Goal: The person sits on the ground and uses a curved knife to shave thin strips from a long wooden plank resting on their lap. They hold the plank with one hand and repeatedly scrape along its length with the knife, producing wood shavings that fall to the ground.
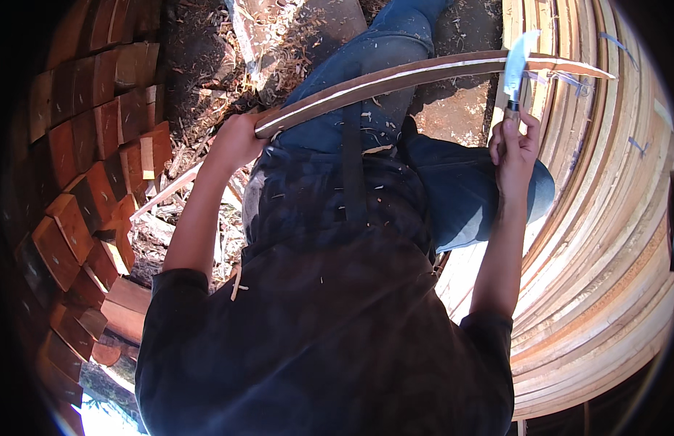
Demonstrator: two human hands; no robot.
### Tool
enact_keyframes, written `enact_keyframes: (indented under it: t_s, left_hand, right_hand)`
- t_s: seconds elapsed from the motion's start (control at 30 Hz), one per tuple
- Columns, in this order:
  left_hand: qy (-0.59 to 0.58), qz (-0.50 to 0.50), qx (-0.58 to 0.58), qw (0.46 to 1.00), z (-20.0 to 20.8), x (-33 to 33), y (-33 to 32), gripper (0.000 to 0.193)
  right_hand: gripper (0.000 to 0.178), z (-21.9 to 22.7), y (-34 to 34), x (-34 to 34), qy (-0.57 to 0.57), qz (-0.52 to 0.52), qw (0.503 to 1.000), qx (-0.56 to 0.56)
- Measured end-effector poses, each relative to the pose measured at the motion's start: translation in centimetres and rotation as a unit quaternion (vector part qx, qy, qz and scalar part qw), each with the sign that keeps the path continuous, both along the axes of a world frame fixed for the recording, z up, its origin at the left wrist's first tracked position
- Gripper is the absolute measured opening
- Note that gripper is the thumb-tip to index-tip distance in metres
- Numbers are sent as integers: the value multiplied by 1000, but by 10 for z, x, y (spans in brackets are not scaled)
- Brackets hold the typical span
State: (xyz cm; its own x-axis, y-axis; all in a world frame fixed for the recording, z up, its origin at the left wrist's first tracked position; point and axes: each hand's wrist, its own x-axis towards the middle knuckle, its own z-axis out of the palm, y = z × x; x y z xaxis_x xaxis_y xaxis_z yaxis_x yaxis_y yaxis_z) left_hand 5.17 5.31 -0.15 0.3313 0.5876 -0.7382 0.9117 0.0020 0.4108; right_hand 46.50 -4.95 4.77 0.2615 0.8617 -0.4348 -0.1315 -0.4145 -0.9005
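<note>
A long, narrow wooden strip (395,78), brown with a pale line along it, lies across my lap above my jeans. Its near left end is gripped by my left hand (242,139), whose fingers are partly hidden. In my right hand (514,149) is a knife (519,64) with a wooden handle and a broad bright blade pointing up and away. The blade overlaps the strip near its far right end in this view; whether they touch I cannot tell. A few wood shavings (377,149) lie on my lap and dark clothing.
Stacked reddish-brown wood blocks (64,232) rise on the left. A large pile of long pale wooden strips (584,291) fills the right side, with bits of plastic tie on some. Shavings (293,43) litter the ground ahead, and a thin pale stick (166,190) lies beside my left forearm.
</note>
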Motion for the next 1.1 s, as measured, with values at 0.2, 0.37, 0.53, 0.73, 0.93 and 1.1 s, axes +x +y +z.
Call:
enact_keyframes:
  t_s: [0.2, 0.37, 0.53, 0.73, 0.93, 1.1]
  left_hand:
    - [-21, 13, 21, 999, 1, 1, 3, 30]
    - [-13, 13, 17, 1000, 2, 5, 2, 30]
    - [-28, 16, 24, 999, 3, 6, 3, 27]
    - [-21, 16, 39, 999, 5, 11, 4, 23]
    - [-7, 13, 39, 999, 5, 7, -3, 24]
    - [-6, 13, 35, 999, -1, 4, -4, 27]
  right_hand:
    - [32, -3, -1, -5, 71, -34, 997, 16]
    - [30, 2, -4, -27, -90, 149, 985, -9]
    - [33, 8, -7, -20, -83, 4, 996, -16]
    - [39, 10, 1, -13, -98, -103, 989, 31]
    - [35, 11, -1, -8, -64, 28, 996, -53]
    - [36, 5, -2, -22, -66, 114, 988, -86]
